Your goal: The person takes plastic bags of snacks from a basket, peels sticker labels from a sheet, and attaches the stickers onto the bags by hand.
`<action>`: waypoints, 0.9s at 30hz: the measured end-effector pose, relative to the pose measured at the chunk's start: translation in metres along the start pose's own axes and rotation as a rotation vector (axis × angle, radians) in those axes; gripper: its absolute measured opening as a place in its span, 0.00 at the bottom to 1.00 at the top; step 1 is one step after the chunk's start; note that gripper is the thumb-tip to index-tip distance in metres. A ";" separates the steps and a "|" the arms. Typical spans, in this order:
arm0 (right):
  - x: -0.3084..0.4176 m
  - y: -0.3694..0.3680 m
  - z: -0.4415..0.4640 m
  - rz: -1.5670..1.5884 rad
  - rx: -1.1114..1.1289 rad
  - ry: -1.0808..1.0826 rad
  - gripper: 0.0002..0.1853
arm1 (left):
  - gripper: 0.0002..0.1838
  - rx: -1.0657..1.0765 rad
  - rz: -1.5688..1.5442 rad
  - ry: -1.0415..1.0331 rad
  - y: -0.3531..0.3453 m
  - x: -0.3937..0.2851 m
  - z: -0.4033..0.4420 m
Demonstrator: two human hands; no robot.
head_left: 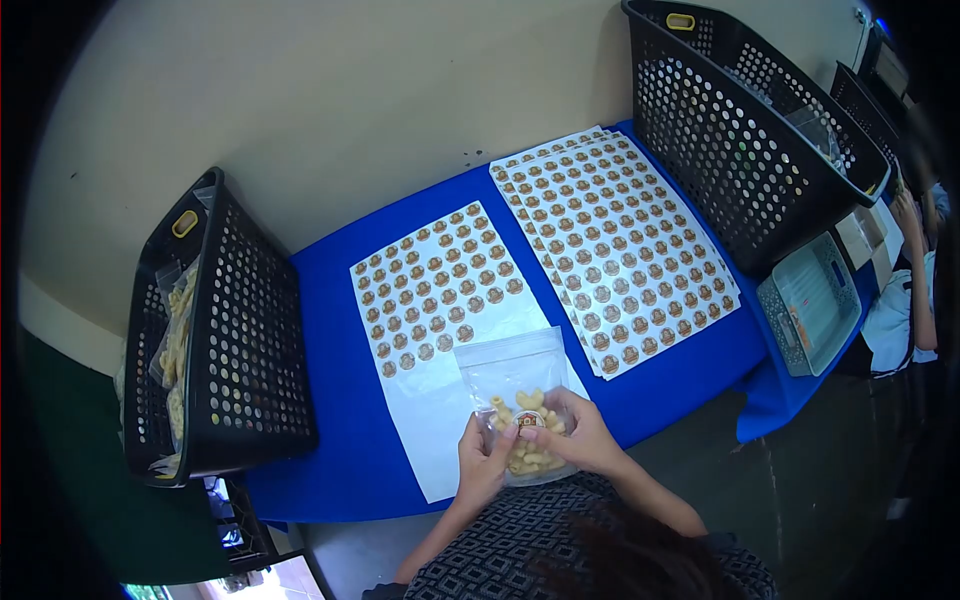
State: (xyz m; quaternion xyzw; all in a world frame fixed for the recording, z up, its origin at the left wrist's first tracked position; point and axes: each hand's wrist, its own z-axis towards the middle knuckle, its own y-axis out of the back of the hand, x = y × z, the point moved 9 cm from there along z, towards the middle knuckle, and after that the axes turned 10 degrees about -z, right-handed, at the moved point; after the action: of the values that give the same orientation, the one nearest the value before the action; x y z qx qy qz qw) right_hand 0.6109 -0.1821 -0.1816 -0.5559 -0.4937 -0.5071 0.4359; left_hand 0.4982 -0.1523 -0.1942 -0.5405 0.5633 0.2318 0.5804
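Note:
A clear zip bag (512, 375) with pale curved pieces inside is held upright at the table's front edge. My left hand (484, 458) grips its left side, and my right hand (580, 433) grips its right side. Both thumbs lie on a round sticker (528, 421) on the bag's front. Behind the bag lies a white sheet (410, 400) with rows of round brown stickers on its upper part and bare backing below. To its right is a stack of fuller sticker sheets (625, 245).
A black perforated basket (255, 330) holding filled bags stands at the left. Another black basket (715, 140) is at the back right, beside a grey-green tray (845, 318). The cloth-covered table (325, 400) meets a wall behind. Another person's arm (918, 290) shows at far right.

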 end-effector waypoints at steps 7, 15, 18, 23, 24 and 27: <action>-0.008 0.006 0.000 0.049 -0.065 -0.031 0.14 | 0.15 0.070 0.053 -0.032 -0.008 -0.003 -0.002; -0.008 0.007 0.000 0.000 -0.087 -0.020 0.16 | 0.13 0.092 0.057 -0.037 -0.007 0.001 -0.005; -0.003 0.003 0.000 0.046 -0.072 -0.013 0.18 | 0.12 0.058 0.013 -0.035 0.000 0.003 -0.005; 0.005 0.001 -0.001 -0.014 -0.035 0.028 0.22 | 0.12 0.053 0.064 -0.075 -0.002 -0.004 -0.005; 0.004 0.001 -0.001 -0.012 -0.037 0.028 0.22 | 0.12 0.055 0.065 -0.074 -0.002 -0.004 -0.005; 0.000 0.003 -0.001 -0.024 -0.032 0.025 0.22 | 0.12 0.042 0.060 -0.072 0.000 -0.002 -0.004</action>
State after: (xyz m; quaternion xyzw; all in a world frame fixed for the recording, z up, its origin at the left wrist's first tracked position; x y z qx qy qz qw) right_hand 0.6140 -0.1833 -0.1816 -0.5505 -0.4866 -0.5270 0.4272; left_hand 0.4959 -0.1555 -0.1911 -0.5025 0.5628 0.2564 0.6041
